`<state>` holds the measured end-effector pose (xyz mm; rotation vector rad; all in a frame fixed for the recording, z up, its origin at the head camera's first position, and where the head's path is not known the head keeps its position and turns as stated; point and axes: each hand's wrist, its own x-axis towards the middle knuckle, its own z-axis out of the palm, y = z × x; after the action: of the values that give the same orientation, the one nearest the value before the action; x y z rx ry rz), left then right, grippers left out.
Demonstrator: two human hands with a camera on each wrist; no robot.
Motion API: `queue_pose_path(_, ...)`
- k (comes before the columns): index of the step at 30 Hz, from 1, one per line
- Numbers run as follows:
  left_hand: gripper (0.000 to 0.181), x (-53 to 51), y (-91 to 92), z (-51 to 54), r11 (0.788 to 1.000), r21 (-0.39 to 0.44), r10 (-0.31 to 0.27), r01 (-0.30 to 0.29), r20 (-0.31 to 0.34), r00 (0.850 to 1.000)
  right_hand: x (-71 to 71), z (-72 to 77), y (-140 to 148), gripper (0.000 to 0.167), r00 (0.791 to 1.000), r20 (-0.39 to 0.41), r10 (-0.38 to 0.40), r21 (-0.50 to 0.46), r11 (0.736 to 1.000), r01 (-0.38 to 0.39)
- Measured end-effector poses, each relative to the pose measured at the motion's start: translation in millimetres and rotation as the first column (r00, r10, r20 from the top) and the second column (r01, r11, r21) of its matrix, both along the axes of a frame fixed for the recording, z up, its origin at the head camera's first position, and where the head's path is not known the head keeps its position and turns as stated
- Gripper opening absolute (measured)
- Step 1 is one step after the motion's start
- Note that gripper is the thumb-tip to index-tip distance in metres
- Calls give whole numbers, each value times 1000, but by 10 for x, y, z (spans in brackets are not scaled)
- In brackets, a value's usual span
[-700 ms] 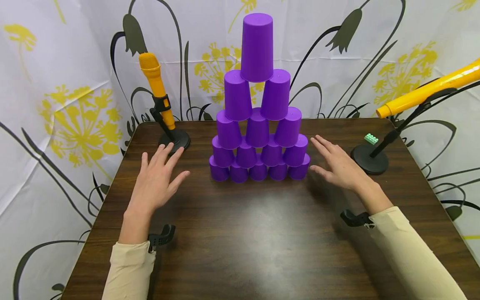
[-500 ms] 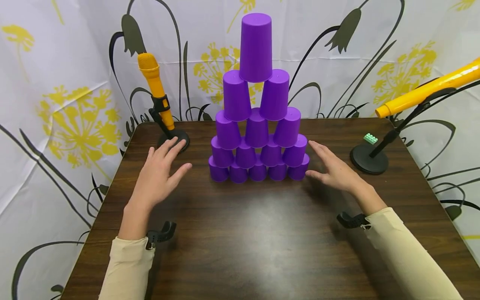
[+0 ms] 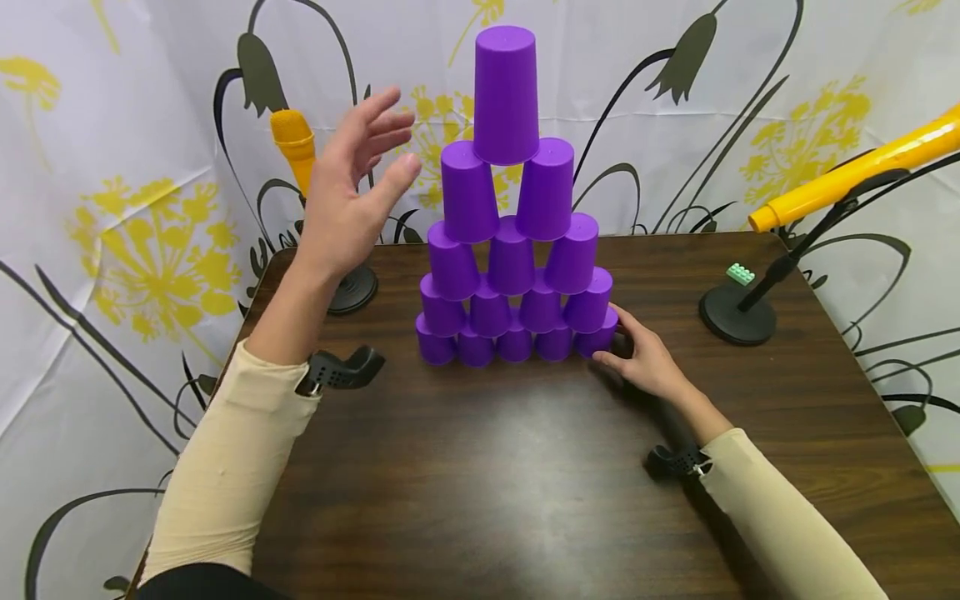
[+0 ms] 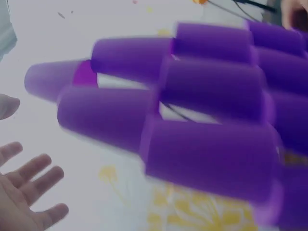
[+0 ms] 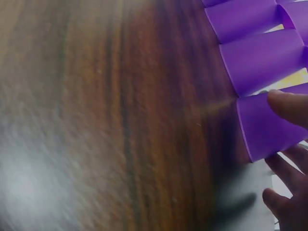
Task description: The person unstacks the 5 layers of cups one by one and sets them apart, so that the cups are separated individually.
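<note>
Purple tapered plastic cups (image 3: 512,258) stand inverted, pyramid-stacked near the rear edge of the dark wood-grain worktop (image 3: 480,475) (wide ends down, likely for stability). Left hand (image 3: 351,196): fingers apart beside upper tiers. Right hand (image 3: 645,360): grip wrapped round bottom-right cup (image 3: 591,341), probably steadying it.

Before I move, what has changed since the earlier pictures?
The left hand rose level with the upper purple cups, touching none. The right hand moved in on the bottom-right cup, thumb in front, fingers at its outer side; grip unclear. The cup pyramid stayed standing.
</note>
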<state>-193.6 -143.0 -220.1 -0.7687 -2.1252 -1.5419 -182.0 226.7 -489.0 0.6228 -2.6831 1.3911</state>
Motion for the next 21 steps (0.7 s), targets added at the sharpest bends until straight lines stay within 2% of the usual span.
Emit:
queue_pose_path(4,66,-242,184,151,997,34,-76,73,85,993,7,-28,-24,78,999,-19,-46,-1,999,46)
queue_pose_path(8,73,-364,327,255,985,62,-170,162,153,974,4,-51,-37,72,997,-24,-71,-1,997,71)
queue_pose_path(13,72,-386,482,331,958,125,-279,259,181,943,-5,-98,-36,66,996,-35,-82,8,997,82)
queue_pose_path(16,70,-357,549,364,956,117,-287,270,171,943,-8,-109,-35,66,996,-32,-83,12,996,84)
queue_pose_path(21,66,-278,612,402,960,116,-271,254,169,948,-6,-105,-28,65,996,-19,-87,17,996,88)
